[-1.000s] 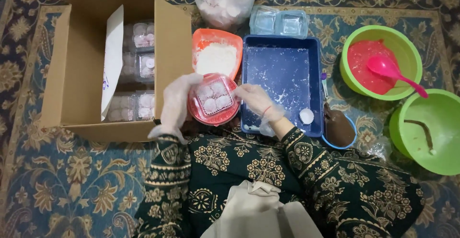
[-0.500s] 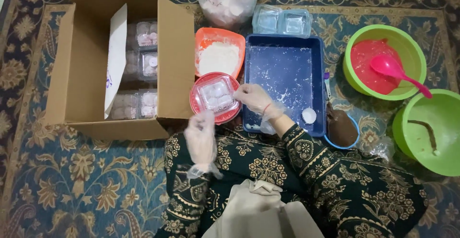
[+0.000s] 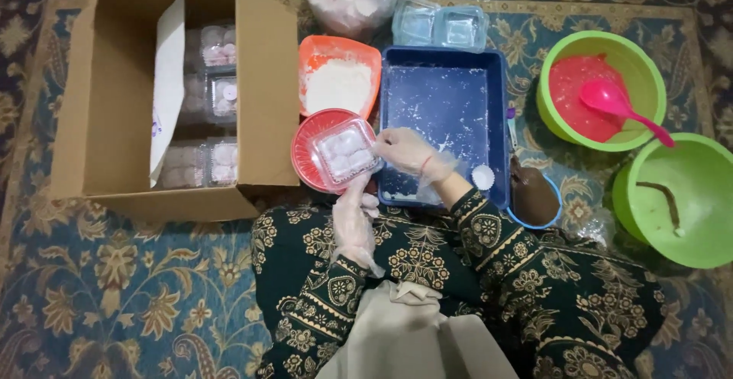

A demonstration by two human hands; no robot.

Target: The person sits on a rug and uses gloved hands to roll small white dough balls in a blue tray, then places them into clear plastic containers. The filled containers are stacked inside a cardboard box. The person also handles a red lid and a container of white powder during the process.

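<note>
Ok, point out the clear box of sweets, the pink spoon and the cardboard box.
clear box of sweets [image 3: 345,152], head view, middle of lid
pink spoon [image 3: 605,96], head view, bowl
cardboard box [image 3: 267,81], head view, right wall

Red plate [image 3: 307,167], blue tray [image 3: 443,104], green bowls [image 3: 561,58], floral blue carpet [image 3: 114,287].

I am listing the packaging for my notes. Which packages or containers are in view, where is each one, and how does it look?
Clear plastic box: on a red plate, holding pale round sweets, touched by the right hand.
Cardboard box: at the left, brown, open, holding more clear boxes.
Empty clear boxes: above the blue tray.
</note>
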